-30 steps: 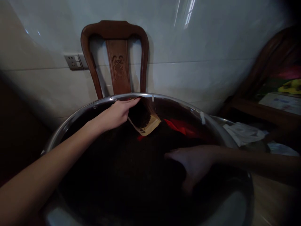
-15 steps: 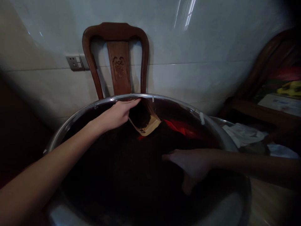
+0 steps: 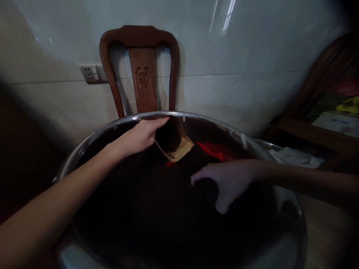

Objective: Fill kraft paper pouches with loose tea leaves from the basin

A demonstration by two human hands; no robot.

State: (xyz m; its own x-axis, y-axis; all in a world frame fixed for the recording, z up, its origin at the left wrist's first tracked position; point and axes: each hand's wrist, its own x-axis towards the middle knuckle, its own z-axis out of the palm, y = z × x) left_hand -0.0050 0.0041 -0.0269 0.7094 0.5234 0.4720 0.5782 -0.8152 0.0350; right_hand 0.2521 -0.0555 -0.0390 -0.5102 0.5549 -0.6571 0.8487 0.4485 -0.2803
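My left hand (image 3: 143,137) grips the edge of a tan paper pouch (image 3: 183,147) near the far rim of a large round metal tub (image 3: 97,131). The pouch lies tilted with its mouth toward me, and dark loose bits show inside it. Dark loose material (image 3: 157,198), too dim to identify, fills the tub. Over it, to the right of the pouch, hangs my right hand (image 3: 227,181), its thumb and fingers apart and curved, with nothing visible between them. Red material (image 3: 211,150) lies beyond that hand, beside the pouch.
Behind the tub stands a carved wooden chair (image 3: 142,71) against a tiled wall with a socket (image 3: 91,74). At right, crumpled white plastic (image 3: 294,157) lies beside the tub. A wooden seat farther right bears a white box (image 3: 338,123) and a yellow object (image 3: 349,105).
My right hand has risen slightly from the dark material, and its fingers and thumb have curved more. My left hand still holds the pouch in the same place.
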